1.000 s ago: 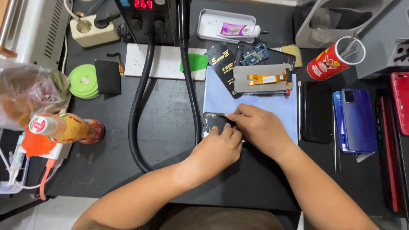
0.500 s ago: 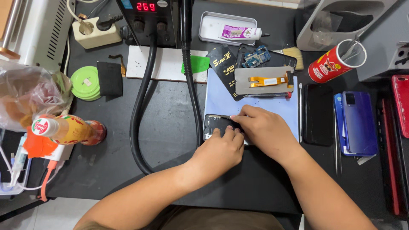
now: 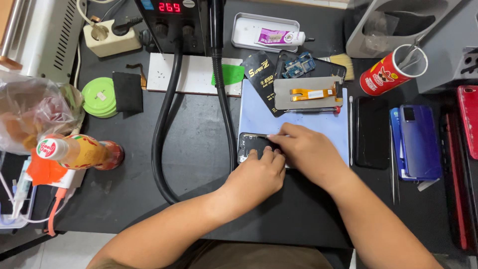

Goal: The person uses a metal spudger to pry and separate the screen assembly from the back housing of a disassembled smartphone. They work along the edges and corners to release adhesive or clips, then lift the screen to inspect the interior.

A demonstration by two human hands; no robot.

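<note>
Both hands are on the opened phone: left hand point(image 3: 259, 174) pins its near edge to the pale-blue mat point(image 3: 308, 117), right hand point(image 3: 306, 149) pinches something tiny at its top edge, so go steady, screen panel point(image 3: 308, 94) lying just beyond.

Black bench point(image 3: 194, 149) — blue mat point(image 3: 298, 117), phones point(image 3: 420, 142)

There is just one camera, worn on the person's head. It looks almost straight down at the black table point(image 3: 149, 149) from close above. The person's arms come in from the near edge at the bottom. The far side of the table is at the top.
</note>
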